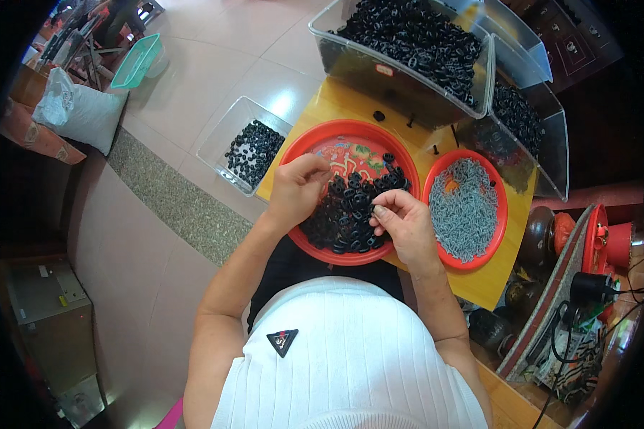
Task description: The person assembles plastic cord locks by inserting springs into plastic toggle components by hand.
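Observation:
A round red tray with a patterned bottom holds a heap of small black plastic parts, ring-like with openings. My left hand is over the tray's left side, its thumb and fingertips pinched together; what they hold, if anything, is too small to make out. Over the right edge of the heap, my right hand pinches with thumb and forefinger. Something dark shows at those fingertips, but it blends with the black parts behind. Right of this hand stands a smaller red tray full of grey screws.
Both trays sit on a yellow wooden table. Behind them stand clear bins of black parts; a few loose pieces lie in front. A clear box with small black pieces is at the left. Cluttered shelving adjoins the right side.

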### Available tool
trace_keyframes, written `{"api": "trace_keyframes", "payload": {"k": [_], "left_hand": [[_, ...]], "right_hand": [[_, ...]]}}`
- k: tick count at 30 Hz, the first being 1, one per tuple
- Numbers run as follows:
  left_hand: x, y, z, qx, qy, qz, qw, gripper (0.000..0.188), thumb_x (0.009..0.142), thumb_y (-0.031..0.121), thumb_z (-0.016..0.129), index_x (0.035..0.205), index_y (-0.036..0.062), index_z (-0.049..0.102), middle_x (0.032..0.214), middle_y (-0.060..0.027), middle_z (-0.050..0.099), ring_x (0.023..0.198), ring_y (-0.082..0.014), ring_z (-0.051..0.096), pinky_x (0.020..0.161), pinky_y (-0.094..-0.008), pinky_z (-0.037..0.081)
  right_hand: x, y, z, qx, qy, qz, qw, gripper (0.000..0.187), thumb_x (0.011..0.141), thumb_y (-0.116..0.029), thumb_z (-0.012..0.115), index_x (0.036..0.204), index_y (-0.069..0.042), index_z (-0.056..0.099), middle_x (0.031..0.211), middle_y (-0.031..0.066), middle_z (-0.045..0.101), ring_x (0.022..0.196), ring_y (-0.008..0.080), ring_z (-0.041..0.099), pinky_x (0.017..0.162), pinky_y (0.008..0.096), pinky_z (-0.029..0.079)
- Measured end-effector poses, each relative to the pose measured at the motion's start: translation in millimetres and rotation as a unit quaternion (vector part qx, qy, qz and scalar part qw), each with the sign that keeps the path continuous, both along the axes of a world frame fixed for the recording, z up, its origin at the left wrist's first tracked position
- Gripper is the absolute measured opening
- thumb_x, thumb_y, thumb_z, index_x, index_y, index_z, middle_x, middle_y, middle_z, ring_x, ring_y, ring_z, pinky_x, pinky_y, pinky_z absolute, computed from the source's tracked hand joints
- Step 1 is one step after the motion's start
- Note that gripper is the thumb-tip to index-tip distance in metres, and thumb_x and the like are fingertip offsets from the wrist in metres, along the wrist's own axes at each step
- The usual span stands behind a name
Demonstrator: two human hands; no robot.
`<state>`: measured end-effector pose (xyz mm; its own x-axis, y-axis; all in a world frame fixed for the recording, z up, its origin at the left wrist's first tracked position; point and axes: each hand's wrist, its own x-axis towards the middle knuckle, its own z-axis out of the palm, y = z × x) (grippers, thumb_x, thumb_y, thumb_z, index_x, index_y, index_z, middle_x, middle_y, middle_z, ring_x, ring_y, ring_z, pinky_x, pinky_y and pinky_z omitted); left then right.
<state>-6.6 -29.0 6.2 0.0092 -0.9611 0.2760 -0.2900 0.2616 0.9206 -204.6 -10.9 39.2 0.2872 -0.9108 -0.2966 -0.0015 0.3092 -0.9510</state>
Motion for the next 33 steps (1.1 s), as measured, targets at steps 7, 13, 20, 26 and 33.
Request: {"api": "trace_keyframes", "payload": {"k": [7, 13, 20, 26, 33], "left_hand": [[-13.3, 32.2, 1.9, 0.236, 0.574, -0.106, 0.777, 0.008, 0.077, 0.000, 0.059, 0.085, 0.0024, 0.058, 0.080, -0.0067, 0.059, 0.070, -0.0140, 0.057, 0.064, -0.0248, 0.048], [-16.3, 41.8, 6.7, 0.256, 0.621, -0.106, 0.733, 0.011, 0.077, -0.003, 0.056, 0.087, 0.0017, 0.057, 0.083, -0.0091, 0.059, 0.074, -0.0160, 0.057, 0.069, -0.0292, 0.048], [-20.1, 47.6, 9.5, 0.261, 0.638, -0.072, 0.721, 0.012, 0.077, -0.004, 0.056, 0.087, 0.0026, 0.057, 0.084, -0.0100, 0.059, 0.077, -0.0182, 0.058, 0.068, -0.0321, 0.049], [-21.9, 50.0, 8.2, 0.264, 0.647, -0.072, 0.712, 0.012, 0.078, -0.003, 0.055, 0.089, 0.0029, 0.057, 0.085, -0.0101, 0.060, 0.075, -0.0188, 0.059, 0.064, -0.0340, 0.050], [-21.7, 51.9, 4.4, 0.272, 0.634, -0.053, 0.722, 0.011, 0.079, -0.002, 0.055, 0.089, 0.0022, 0.056, 0.085, -0.0099, 0.060, 0.074, -0.0179, 0.059, 0.064, -0.0336, 0.050]], "right_hand": [[14.6, 12.4, 1.9, 0.103, -0.170, -0.037, 0.979, 0.004, 0.082, -0.003, 0.054, 0.085, 0.000, 0.054, 0.074, 0.0038, 0.056, 0.063, 0.0078, 0.054, 0.054, 0.0195, 0.046], [25.5, 12.9, 7.4, 0.011, -0.142, -0.023, 0.990, 0.008, 0.081, 0.001, 0.055, 0.088, 0.002, 0.054, 0.075, 0.0064, 0.058, 0.065, 0.0108, 0.058, 0.056, 0.0208, 0.049], [40.9, 18.3, 10.6, -0.037, -0.053, -0.036, 0.997, 0.007, 0.081, 0.000, 0.054, 0.087, 0.003, 0.055, 0.077, 0.0049, 0.059, 0.067, 0.0084, 0.058, 0.058, 0.0203, 0.050], [42.6, 18.7, 9.5, -0.046, -0.056, -0.056, 0.996, 0.006, 0.079, 0.001, 0.055, 0.085, 0.003, 0.056, 0.075, 0.0050, 0.059, 0.066, 0.0076, 0.058, 0.057, 0.0196, 0.049], [44.0, 18.7, 4.8, -0.050, -0.011, -0.061, 0.997, 0.005, 0.078, 0.000, 0.057, 0.082, 0.003, 0.055, 0.070, 0.0042, 0.059, 0.061, 0.0066, 0.056, 0.054, 0.0192, 0.048]]}}
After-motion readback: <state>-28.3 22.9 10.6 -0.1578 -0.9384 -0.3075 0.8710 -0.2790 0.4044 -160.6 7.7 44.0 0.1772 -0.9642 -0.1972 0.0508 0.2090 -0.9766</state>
